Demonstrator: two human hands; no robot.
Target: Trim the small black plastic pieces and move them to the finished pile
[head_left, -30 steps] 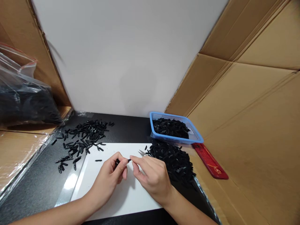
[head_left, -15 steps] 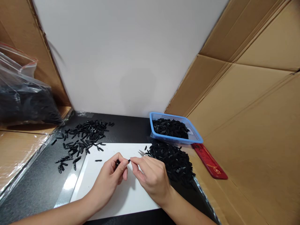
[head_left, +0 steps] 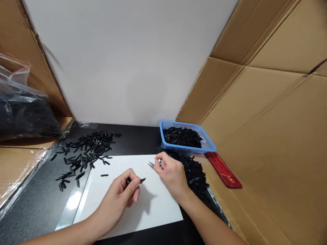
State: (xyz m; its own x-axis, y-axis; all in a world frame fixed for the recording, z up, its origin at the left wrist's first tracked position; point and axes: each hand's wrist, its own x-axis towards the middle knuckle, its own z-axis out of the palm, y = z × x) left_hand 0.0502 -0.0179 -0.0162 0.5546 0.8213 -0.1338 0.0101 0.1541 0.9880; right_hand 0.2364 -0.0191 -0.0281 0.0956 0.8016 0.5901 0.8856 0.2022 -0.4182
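My left hand (head_left: 122,195) pinches a small black plastic piece (head_left: 142,179) over the white sheet (head_left: 133,211). My right hand (head_left: 173,175) is further right, at the edge of a heap of black pieces (head_left: 195,173), with its fingers closed on small metal snips (head_left: 152,165) whose tips point left. One loose black piece (head_left: 104,175) lies on the sheet, left of my left hand.
A blue basket (head_left: 208,144) holding black pieces stands behind the heap. A scatter of black pieces (head_left: 84,151) covers the black mat at the left. A red flat object (head_left: 223,170) lies at the right. Cardboard walls enclose both sides, with a plastic bag (head_left: 22,112) on the left.
My right hand has let go of the piece held between both hands and moved right to the snips by the heap. The left hand keeps the piece. The view shifted slightly.
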